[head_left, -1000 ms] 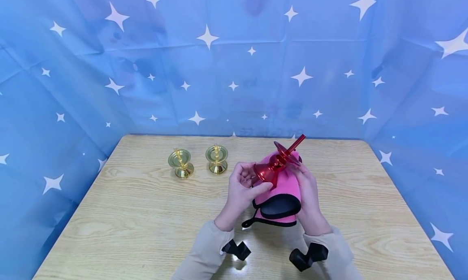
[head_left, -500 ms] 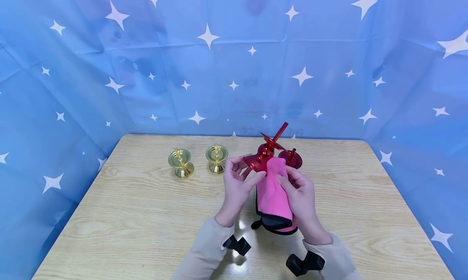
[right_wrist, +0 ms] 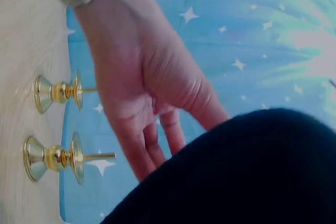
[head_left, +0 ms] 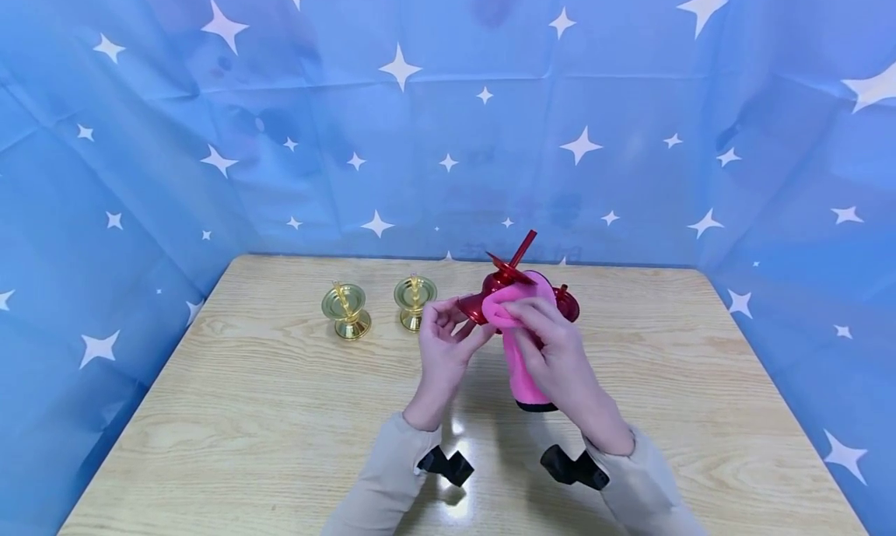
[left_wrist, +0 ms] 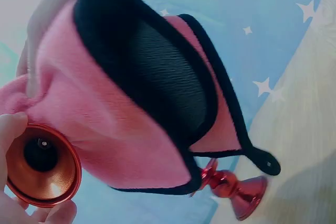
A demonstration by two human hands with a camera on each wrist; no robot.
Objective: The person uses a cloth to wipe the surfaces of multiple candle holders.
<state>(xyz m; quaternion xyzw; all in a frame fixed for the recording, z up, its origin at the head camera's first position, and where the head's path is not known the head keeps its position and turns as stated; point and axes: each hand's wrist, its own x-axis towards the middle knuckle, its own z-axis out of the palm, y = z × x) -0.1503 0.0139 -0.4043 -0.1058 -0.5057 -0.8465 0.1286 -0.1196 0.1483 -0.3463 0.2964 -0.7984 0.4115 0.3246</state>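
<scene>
In the head view my left hand grips a glossy red candle holder by its flared base, tilted with its spike up and to the right. My right hand pinches a pink cloth with black edging and presses a bunched part of it against the holder's body. The holder's hollow base faces the left wrist camera, with fingers around its rim. Behind the cloth a second red candle holder stands on the table, partly hidden. In the right wrist view the cloth's dark side hides my fingertips.
Two gold candle holders, one left and one right, stand upright on the wooden table to the left of my hands. A blue curtain with white stars hangs behind the table.
The red candle holder and my left hand have shifted left and slightly up. My right hand has gone from beside the cloth to bunching it over the holder, uncovering the second red holder.
</scene>
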